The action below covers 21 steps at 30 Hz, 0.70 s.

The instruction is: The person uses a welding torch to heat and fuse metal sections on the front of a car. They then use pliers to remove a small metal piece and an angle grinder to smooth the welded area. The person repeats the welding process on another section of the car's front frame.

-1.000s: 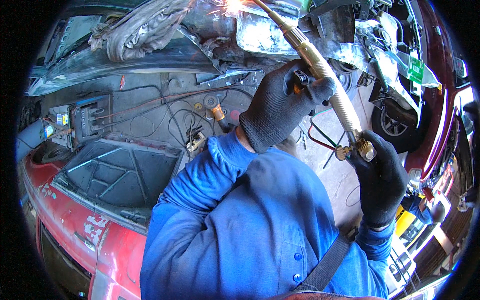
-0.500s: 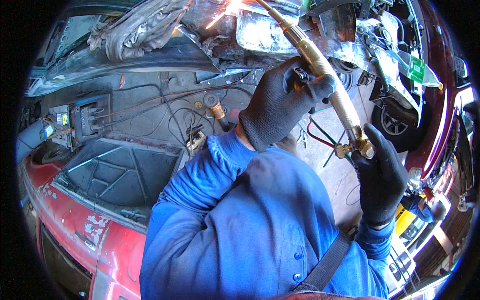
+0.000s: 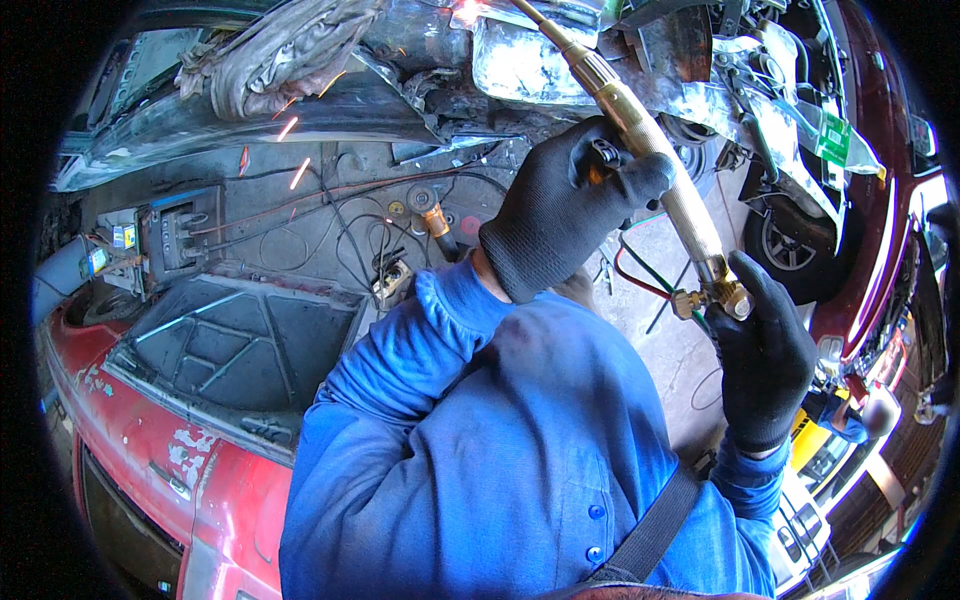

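A brass gas torch [image 3: 685, 210] slants from the car body at the top down to the right. My gloved left hand [image 3: 550, 220] is closed about the middle of its handle, and a small dark thing with an orange part shows between its fingers, its kind unclear. At the torch's lower end, my gloved right hand [image 3: 765, 365] has its fingers closed against the brass valve knobs [image 3: 735, 300]. Red and green hoses [image 3: 640, 277] run from that end. The torch tip is by the bare, scraped metal of the car body [image 3: 520, 62], where a red-orange glow shows.
A grey cloth [image 3: 285, 60] drapes over the car body. On the floor are an angle grinder [image 3: 430, 210], cables and a metal machine [image 3: 185, 240]. A red car panel [image 3: 120, 420] stands left. At right are a wheel [image 3: 790, 240] and a dark red car [image 3: 850, 290].
The bright glow at the torch tip has shrunk to a dim red. Several orange sparks now fly down and left past the cloth. Both hands and the torch have barely moved.
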{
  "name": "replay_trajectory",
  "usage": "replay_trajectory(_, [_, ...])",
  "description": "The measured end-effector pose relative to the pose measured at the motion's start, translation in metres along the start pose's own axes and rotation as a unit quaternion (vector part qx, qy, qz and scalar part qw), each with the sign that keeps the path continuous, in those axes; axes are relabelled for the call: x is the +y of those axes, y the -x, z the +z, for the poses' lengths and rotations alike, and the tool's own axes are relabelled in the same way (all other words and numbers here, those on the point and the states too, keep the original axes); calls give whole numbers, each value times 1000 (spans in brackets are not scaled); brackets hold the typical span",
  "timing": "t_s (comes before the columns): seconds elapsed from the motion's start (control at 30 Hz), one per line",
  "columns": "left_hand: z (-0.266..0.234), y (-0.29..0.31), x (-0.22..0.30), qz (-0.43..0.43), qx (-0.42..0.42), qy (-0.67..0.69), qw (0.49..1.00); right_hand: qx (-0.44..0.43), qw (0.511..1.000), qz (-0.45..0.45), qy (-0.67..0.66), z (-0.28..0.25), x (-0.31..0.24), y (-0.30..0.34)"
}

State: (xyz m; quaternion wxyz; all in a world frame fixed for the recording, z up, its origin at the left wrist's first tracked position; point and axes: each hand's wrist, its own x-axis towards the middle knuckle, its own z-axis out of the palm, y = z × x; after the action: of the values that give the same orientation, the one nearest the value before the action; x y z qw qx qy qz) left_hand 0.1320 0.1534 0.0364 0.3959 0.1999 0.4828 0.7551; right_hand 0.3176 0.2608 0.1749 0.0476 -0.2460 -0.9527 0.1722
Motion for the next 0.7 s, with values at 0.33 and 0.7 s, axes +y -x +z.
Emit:
replay_trajectory(0.33, [19, 3, -5, -24, -40, -15, 999, 8, 997, 74, 22, -11, 4, 24])
replay_trajectory(0.7, [15, 5, 5, -23, -35, -34, 999, 4, 999, 47, -22, -5, 10, 22])
